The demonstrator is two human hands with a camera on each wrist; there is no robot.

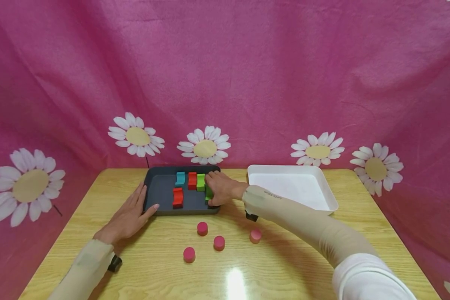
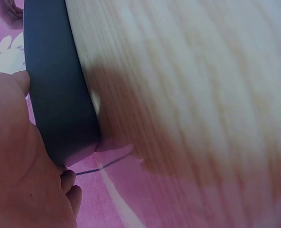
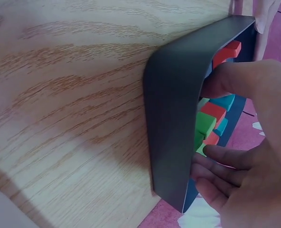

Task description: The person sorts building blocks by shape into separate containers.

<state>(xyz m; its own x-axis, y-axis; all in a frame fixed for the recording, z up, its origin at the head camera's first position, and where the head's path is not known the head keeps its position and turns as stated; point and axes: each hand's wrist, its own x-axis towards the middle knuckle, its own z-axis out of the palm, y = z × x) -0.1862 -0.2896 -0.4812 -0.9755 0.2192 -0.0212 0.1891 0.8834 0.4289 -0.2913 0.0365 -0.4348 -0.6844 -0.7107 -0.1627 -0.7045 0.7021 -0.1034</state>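
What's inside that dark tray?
The dark tray holds red blocks, green blocks and at least one teal block. The right hand covers part of its right side, hiding what lies beneath.

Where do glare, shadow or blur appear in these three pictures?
Head view: a bright glare patch on the table near the bottom edge, and a soft shadow under the right forearm; left wrist view: wood grain looks blurred, with a brownish shadow beside the dark tray; right wrist view: wood grain looks sharper, with shadow at lower left.
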